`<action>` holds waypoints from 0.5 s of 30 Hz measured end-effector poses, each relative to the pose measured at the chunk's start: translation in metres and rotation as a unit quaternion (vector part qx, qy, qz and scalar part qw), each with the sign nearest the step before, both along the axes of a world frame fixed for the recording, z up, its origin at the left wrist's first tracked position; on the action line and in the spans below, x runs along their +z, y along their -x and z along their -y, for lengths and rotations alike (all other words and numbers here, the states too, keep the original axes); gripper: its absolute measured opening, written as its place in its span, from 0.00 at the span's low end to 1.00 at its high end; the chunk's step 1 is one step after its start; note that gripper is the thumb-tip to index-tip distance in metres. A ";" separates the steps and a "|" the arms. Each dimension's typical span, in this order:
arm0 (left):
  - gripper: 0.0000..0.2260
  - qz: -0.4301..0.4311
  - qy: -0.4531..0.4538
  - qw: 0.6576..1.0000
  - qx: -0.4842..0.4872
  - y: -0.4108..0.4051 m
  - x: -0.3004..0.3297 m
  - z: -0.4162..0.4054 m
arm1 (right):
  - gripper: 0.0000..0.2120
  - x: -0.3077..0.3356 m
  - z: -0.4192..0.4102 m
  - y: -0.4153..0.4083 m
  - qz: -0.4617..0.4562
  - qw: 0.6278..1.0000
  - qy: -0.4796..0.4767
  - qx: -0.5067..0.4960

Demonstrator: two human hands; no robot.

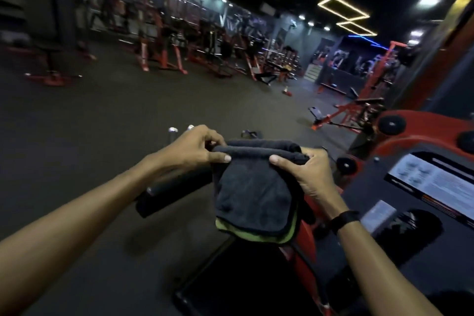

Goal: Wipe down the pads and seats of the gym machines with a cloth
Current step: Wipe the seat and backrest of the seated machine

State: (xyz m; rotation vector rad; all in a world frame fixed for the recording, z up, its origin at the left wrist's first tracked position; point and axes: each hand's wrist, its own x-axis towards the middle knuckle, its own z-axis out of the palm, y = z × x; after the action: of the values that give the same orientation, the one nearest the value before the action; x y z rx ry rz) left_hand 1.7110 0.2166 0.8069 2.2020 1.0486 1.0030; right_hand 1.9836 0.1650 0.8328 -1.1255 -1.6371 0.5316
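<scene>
A dark grey cloth (252, 187) with a green underside hangs folded in front of me. My left hand (193, 149) pinches its top left edge and my right hand (306, 172) pinches its top right edge. Both hands hold it in the air above a red gym machine (415, 136). A black cylindrical roller pad (166, 195) sticks out to the left just behind the cloth. A black seat pad (230, 285) lies below the cloth, dark and partly hidden.
The machine's dark panel with a white instruction label (433, 182) stands at the right. Grey rubber floor (102, 115) spreads ahead. Red racks and benches (164, 54) line the far wall, and a red bench frame (341, 115) stands at mid right.
</scene>
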 end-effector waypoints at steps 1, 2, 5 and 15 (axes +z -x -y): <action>0.06 -0.021 -0.020 0.999 0.025 0.025 0.009 -0.009 | 0.11 -0.001 -0.020 0.019 0.002 1.000 -0.005 0.012; 0.07 -0.042 -0.041 0.997 0.042 0.042 0.016 -0.017 | 0.14 -0.002 -0.032 0.033 0.000 1.000 -0.006 0.017; 0.10 -0.076 -0.063 0.992 0.075 0.089 0.033 -0.039 | 0.22 0.002 -0.068 0.077 -0.001 0.999 -0.020 0.034; 0.07 -0.049 -0.059 0.976 0.204 0.228 0.061 -0.074 | 0.15 0.008 -0.182 0.210 0.052 0.991 -0.037 0.121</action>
State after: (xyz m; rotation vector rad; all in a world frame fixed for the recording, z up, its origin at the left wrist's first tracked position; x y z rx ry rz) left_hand 1.4827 0.2905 0.8680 2.1961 1.5678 1.1619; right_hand 1.7733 0.3468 0.8411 -0.9190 -1.8823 0.5699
